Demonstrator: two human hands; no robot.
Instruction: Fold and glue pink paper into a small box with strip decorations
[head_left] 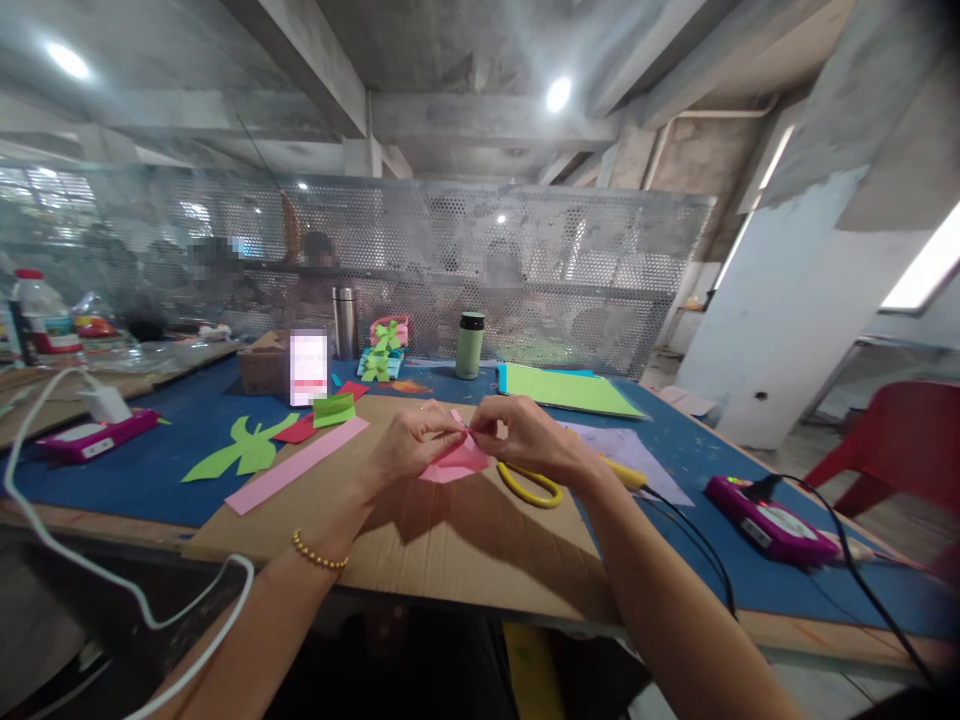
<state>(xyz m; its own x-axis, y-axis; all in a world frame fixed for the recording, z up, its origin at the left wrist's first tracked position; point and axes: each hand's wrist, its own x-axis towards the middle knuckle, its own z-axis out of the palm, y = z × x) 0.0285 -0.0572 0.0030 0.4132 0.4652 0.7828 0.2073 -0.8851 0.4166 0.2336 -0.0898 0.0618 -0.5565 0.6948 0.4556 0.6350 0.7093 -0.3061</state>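
Observation:
Both my hands meet over a brown cardboard sheet [480,560], pinching a piece of pink paper [456,464] between them. My left hand [412,440], below a gold bead bracelet, closes thumb and fingers on the paper's left upper part. On the other side, my right hand [521,430] pinches its upper right edge, and the fingertips almost touch. Yellow scissors handles [532,488] lie just under my right hand; the blades are hidden. To the left rests a pink paper strip [296,468], with a green cut-out [244,450] and a folded green paper [334,410] beyond it.
Green sheets [566,388], a green flask [469,346], a steel flask [345,323] and paper bows [382,352] stand or lie at the back. A yellow-handled tool [624,472] with a black cord lies right, near a purple device [772,522]. A white cable [142,610] crosses at left.

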